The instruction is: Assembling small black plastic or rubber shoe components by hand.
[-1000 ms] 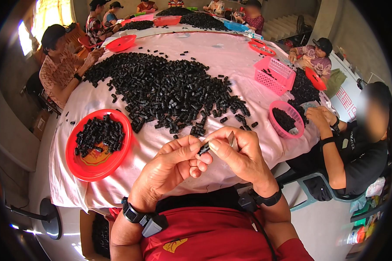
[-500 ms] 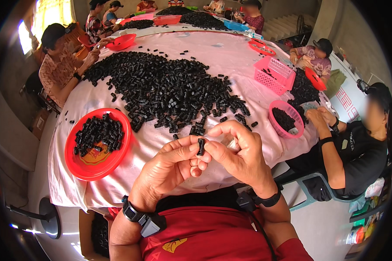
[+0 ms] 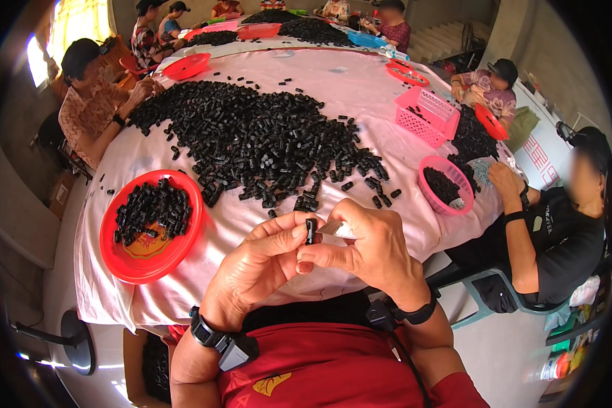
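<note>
Between the thumb and fingers of my left hand point(image 3: 255, 262) a small black ribbed plastic part point(image 3: 311, 232) stands upright. My right hand point(image 3: 381, 248) is closed on a thin blade-like piece point(image 3: 330, 228) with a white wrapping at its grip end. The tip of that piece lies close beside the black part; whether they touch I cannot tell. Just beyond my hands spreads a large heap of similar black parts point(image 3: 251, 136). A round red plate point(image 3: 107, 231) with more of them stands to the left.
A pink cloth point(image 3: 319, 75) covers the table. On the right are a pink round basket point(image 3: 425, 170), a pink rectangular basket point(image 3: 415, 122) and another dark heap point(image 3: 472, 136). A co-worker point(image 3: 557, 217) sits close at right, another point(image 3: 92, 109) at left, several farther back.
My right hand has turned and closed, bringing the thin piece into view beside the black part. My left hand has shifted hardly at all. The co-worker at left has drawn a hand back from a red plate.
</note>
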Action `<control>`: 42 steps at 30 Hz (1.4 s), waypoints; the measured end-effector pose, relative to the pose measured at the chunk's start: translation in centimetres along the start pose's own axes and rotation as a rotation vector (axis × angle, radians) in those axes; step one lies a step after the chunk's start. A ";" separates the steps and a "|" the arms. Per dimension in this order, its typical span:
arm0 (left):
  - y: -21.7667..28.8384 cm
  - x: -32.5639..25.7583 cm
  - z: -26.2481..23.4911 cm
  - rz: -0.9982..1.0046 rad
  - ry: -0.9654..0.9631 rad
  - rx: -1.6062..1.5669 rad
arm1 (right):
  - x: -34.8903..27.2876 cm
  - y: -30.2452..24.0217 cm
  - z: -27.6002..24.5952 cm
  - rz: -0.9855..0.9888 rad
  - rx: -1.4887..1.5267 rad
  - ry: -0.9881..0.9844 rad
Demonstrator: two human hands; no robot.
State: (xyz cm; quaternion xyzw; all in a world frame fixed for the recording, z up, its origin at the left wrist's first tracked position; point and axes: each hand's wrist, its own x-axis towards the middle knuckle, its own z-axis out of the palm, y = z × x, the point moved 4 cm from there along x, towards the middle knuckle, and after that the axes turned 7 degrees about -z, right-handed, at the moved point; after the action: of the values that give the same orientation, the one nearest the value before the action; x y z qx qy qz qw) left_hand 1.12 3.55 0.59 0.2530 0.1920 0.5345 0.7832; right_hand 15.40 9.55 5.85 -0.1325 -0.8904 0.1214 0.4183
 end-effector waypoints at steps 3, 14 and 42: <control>-0.1 -0.1 -0.2 0.005 0.014 0.009 | 0.1 -0.1 0.0 0.008 -0.026 -0.015; 0.1 -0.1 -0.1 0.005 0.055 0.075 | 0.0 -0.2 0.1 -0.010 -0.088 -0.028; -0.1 0.0 -0.4 -0.006 0.088 0.081 | -0.2 0.0 0.3 -0.043 -0.140 -0.024</control>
State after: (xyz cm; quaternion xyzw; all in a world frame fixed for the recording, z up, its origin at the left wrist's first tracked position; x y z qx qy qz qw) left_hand 0.95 3.63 0.19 0.2602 0.2487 0.5344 0.7647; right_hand 15.26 9.48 5.55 -0.1407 -0.9042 0.0513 0.4000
